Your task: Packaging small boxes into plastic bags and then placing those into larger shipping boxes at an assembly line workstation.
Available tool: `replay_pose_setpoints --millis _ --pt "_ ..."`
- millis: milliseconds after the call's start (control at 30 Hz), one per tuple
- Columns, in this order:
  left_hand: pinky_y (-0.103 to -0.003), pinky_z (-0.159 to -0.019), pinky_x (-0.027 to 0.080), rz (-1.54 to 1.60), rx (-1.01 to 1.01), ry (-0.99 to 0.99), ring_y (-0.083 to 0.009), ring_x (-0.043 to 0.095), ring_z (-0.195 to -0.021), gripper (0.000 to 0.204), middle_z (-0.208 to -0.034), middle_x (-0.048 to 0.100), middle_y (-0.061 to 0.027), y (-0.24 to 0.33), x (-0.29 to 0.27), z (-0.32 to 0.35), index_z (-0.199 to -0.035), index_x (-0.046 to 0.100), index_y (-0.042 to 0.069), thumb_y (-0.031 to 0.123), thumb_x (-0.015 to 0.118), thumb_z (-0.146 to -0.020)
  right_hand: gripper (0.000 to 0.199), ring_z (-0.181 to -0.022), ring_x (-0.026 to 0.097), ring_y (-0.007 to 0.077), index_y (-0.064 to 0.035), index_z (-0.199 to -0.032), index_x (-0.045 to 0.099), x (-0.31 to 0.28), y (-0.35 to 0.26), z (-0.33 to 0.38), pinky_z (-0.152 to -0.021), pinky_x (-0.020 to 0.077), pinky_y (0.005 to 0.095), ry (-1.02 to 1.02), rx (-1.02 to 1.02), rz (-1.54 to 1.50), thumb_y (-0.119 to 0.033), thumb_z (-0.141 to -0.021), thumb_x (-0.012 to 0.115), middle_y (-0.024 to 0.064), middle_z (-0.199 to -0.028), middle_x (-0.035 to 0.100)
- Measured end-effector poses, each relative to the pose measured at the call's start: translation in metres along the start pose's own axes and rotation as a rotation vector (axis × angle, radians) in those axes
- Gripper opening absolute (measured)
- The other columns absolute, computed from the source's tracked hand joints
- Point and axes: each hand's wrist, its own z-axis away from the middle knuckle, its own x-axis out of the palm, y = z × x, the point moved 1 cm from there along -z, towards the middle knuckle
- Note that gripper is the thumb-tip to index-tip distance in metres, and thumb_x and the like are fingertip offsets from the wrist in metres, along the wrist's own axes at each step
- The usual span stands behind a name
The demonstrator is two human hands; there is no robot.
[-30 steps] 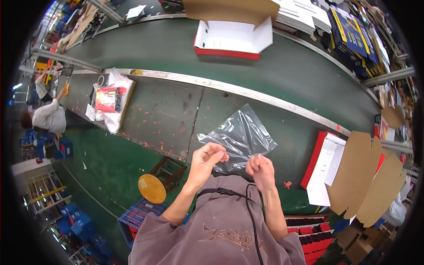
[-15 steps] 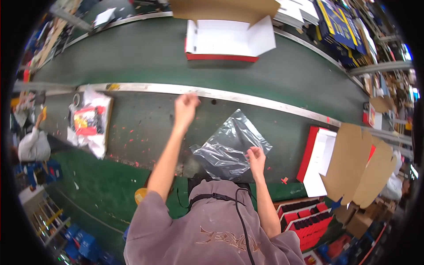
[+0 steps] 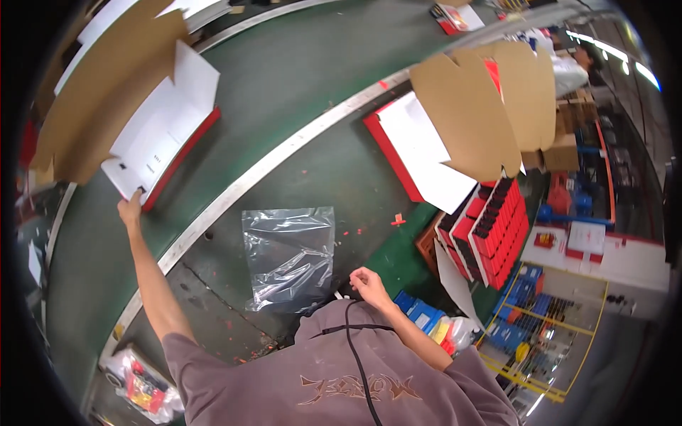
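Note:
Stretched out to the far left, my left hand [image 3: 131, 209] is closed at the near end corner of an open carton [image 3: 160, 145], white inside with a red outer side. The carton lies on the far belt, its brown flap raised. My right hand [image 3: 368, 285] hovers close to my body, fingers curled together and nothing visible in them. Just left of it, a clear plastic bag [image 3: 288, 255] lies flat on the near work surface, apart from both hands.
A pale rail [image 3: 284, 145] separates the two surfaces. Another open red and white carton [image 3: 426, 153] stands at the right, above a stack of red and black pieces [image 3: 490, 231]. A plastic-wrapped pack [image 3: 142, 387] lies at lower left. Blue bins [image 3: 419, 312] sit beside my right arm.
My view has turned to the right. My left hand has reached out to the carton on the far belt. My right hand has come off the plastic bag.

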Motion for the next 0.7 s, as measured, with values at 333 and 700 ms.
replay_pose_setpoints --millis 333,700 --pt "-0.033 -0.076 0.049 0.474 -0.197 -0.342 -0.0204 0.06 -0.088 0.036 -0.1 0.063 -0.0117 0.06 -0.003 0.252 -0.107 0.059 -0.008 0.011 0.066 -0.077 0.046 -0.106 0.055 0.0208 0.0009 -0.125 0.043 -0.037 -0.103 -0.003 -0.084 0.0458 0.0312 0.191 -0.406 -0.329 -0.018 -0.087 0.061 0.0132 -0.12 0.051" --pt "-0.03 -0.07 0.047 0.42 0.191 -0.401 -0.0162 0.059 -0.075 0.027 -0.084 0.066 -0.013 0.239 0.018 0.495 -0.092 0.062 -0.011 0.009 0.068 -0.075 0.094 -0.127 0.035 0.0269 0.0048 -0.141 0.016 -0.204 -0.134 0.032 -0.105 0.0262 0.0365 0.332 -0.915 -0.591 -0.058 -0.083 0.055 0.0175 -0.137 0.035"
